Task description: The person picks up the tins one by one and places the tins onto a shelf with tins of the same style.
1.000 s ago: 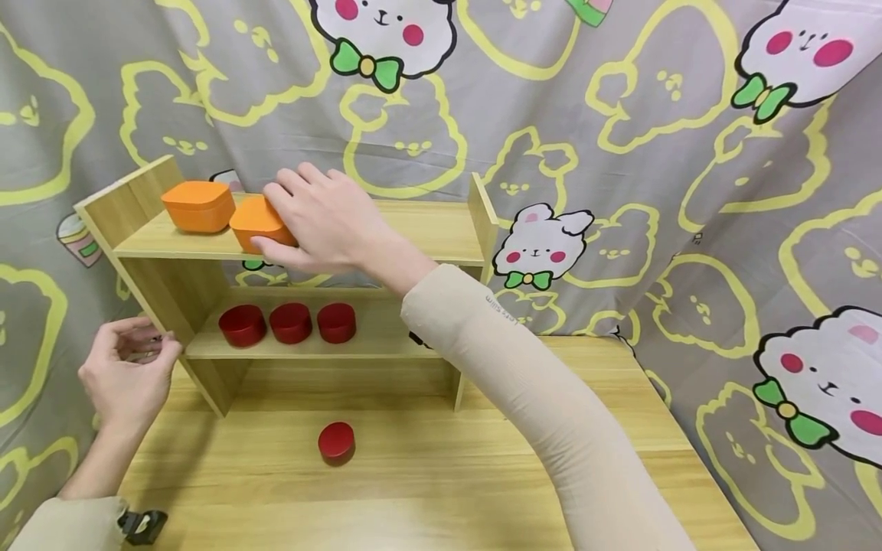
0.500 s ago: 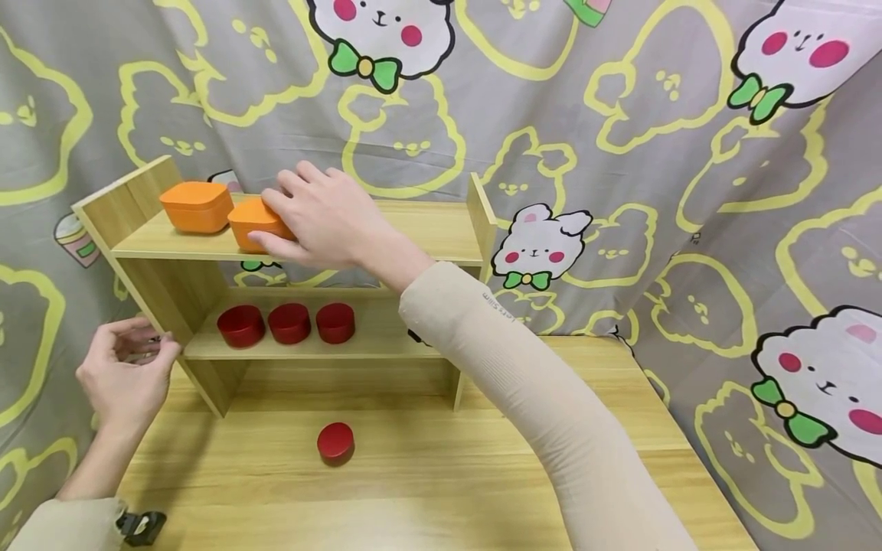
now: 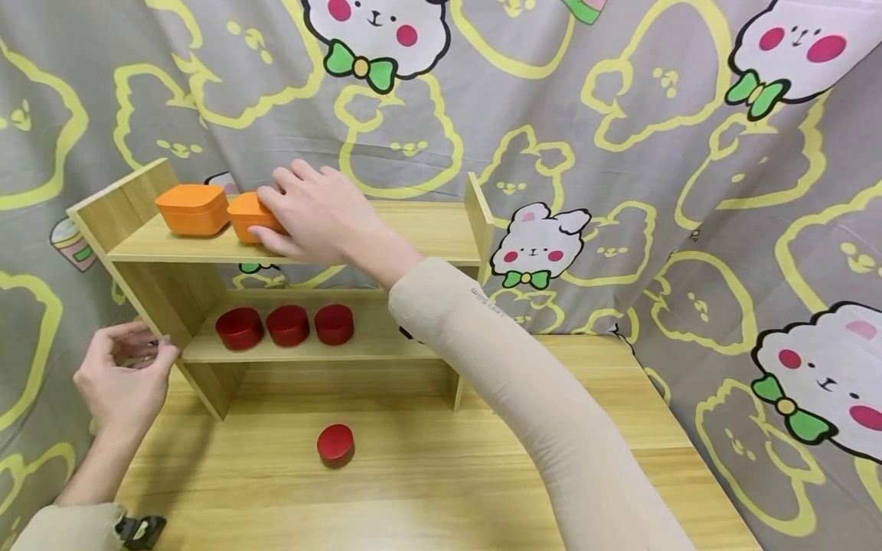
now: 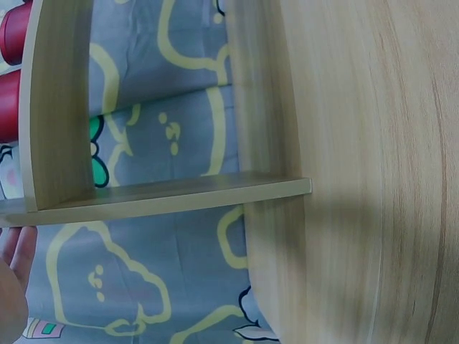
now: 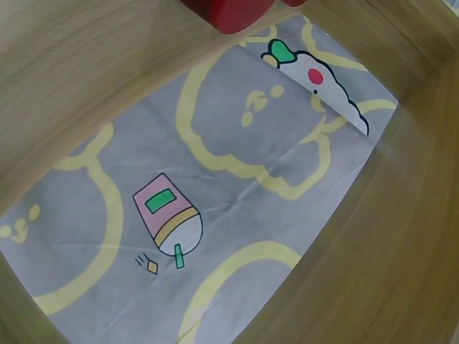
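My right hand (image 3: 318, 218) reaches across to the top board of a small wooden shelf unit (image 3: 427, 229) and grips an orange box (image 3: 243, 214), fingers over its lid, thumb on its near side. A second orange box (image 3: 191, 208) stands just left of it, almost touching. My left hand (image 3: 122, 379) hangs beside the unit's left side panel, fingers loosely curled, fingertips at the panel's edge, holding nothing. Three red round tins (image 3: 288, 324) stand in a row on the lower board. A further red tin (image 3: 335, 444) sits alone on the table.
The wooden table (image 3: 441, 474) ends at a cartoon-printed cloth (image 3: 620, 153) hung behind and to the right. The right half of both shelf boards is bare. The right wrist view looks through the unit at the cloth (image 5: 215, 201), with one red tin (image 5: 229, 14) at the top.
My right hand has slid the orange box a little back and to the left on the top board, closer to the other orange box. The left hand has stayed in place.
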Demonstrator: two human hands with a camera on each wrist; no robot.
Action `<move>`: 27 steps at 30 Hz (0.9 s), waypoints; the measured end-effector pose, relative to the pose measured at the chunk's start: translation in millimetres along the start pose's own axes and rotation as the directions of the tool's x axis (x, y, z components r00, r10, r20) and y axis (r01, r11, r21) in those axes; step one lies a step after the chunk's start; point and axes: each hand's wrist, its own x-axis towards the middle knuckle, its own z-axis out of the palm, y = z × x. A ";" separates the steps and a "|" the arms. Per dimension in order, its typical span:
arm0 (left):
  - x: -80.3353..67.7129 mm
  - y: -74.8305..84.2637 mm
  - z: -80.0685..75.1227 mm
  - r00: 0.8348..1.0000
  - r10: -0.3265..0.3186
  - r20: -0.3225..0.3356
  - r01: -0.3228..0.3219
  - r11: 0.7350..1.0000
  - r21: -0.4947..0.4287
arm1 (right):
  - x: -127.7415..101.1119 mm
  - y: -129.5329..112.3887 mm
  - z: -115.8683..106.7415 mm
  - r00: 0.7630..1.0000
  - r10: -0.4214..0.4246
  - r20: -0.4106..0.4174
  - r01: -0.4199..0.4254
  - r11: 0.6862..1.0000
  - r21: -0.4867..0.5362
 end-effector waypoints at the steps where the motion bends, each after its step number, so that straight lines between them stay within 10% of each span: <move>1: 0.0 -0.7 0.0 1.000 -0.001 0.000 0.001 1.000 0.000 | 0.7 -0.2 -0.1 1.000 0.004 0.004 -0.004 1.000 -0.001; 27: 3.4 -12.8 -1.1 0.999 0.048 0.014 -0.047 0.998 -0.038 | 4.6 -4.0 3.9 0.996 0.084 0.035 -0.086 0.995 0.046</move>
